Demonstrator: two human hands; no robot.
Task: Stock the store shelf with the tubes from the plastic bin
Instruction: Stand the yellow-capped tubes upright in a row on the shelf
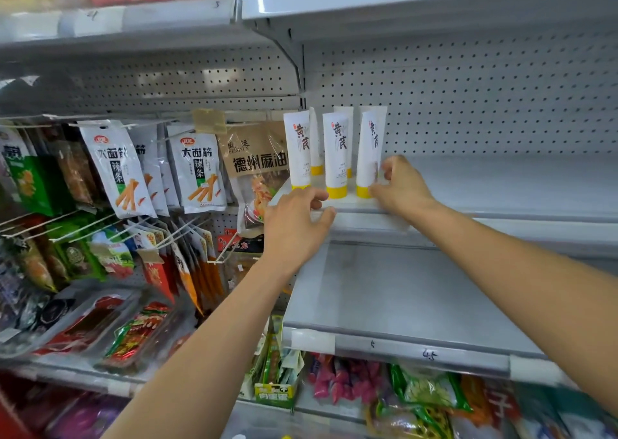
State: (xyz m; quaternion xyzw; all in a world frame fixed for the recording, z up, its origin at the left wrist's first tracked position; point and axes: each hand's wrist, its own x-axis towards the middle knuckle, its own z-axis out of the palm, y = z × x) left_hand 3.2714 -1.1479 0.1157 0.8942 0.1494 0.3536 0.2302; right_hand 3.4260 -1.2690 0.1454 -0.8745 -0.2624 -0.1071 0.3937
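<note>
Tubes: white tubes point(336, 151) stand on their yellow caps at the left end of the shelf point(501, 184). Three are in front and three more show partly behind, all with their long axes upright.
Right hand: the right hand point(401, 184) grasps the right front tube point(369, 147) low down, thumb at the yellow cap and fingers point(389, 167) curled against its right side. The tube rises toward 11 o'clock from the palm and leans a little.
Left hand: the left hand point(297, 224) sits at the shelf's front lip with fingers curled. The left front tube point(297, 151) is at 12 o'clock, its cap just beside the fingertips. Whether these fingers pinch the lip, touch the cap or grasp nothing cannot be told.
Key relation: bare shelf runs toward 3 o'clock from the right hand, so that hand is the nearer one for extending the row that way.
Step, as judged: squaring the right front tube into line with its neighbours.
Hidden: the plastic bin is out of view, so the tubes left to stock cannot be counted. The back row is mostly covered by the front one. The left tube's cap is partly behind the left fingers.
Surroundings: snack packets point(197, 171) hang at 9 o'clock, and a lower shelf point(401, 291) lies at 6 o'clock.
</note>
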